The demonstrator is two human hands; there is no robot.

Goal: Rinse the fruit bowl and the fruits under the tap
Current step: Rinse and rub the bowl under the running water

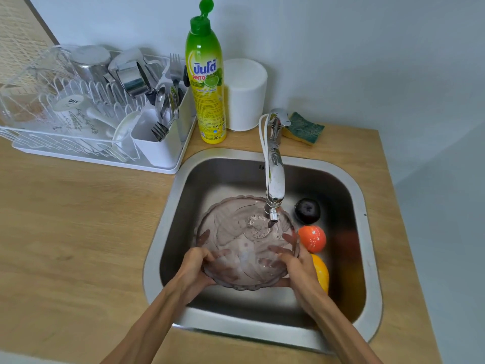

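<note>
We look down at our two bare hands over a steel sink. Our left hand [195, 269] grips the near left rim of a clear, pinkish glass fruit bowl [236, 248], thumb curled over the scalloped edge and fingers showing through the glass beneath. Our right hand [294, 264] grasps the near right rim the same way, fingers curled around the edge. We hold the bowl tilted inside the sink [367, 258], its open side toward us, directly under the tap [274, 179], whose spout ends just above the bowl's far side. Water strikes the inside of the bowl below the spout.

To the right of the bowl, on the sink floor, three fruits lie in a row running toward us: a dark purple fruit [307, 210] farthest away, a red-orange fruit [312, 238] in the middle, and a yellow-orange fruit [321, 271] nearest, partly hidden behind our right wrist.

The sink sits in a light wooden counter [78, 232]. Behind it stand a tall yellow and green dish soap bottle [206, 82] with its cap flipped open, a white cylinder [246, 94] beside it, and a green and yellow sponge [303, 128] next to the tap base. On the left, a white dish rack [91, 111] holds forks, spoons, metal cups and white dishes
</note>
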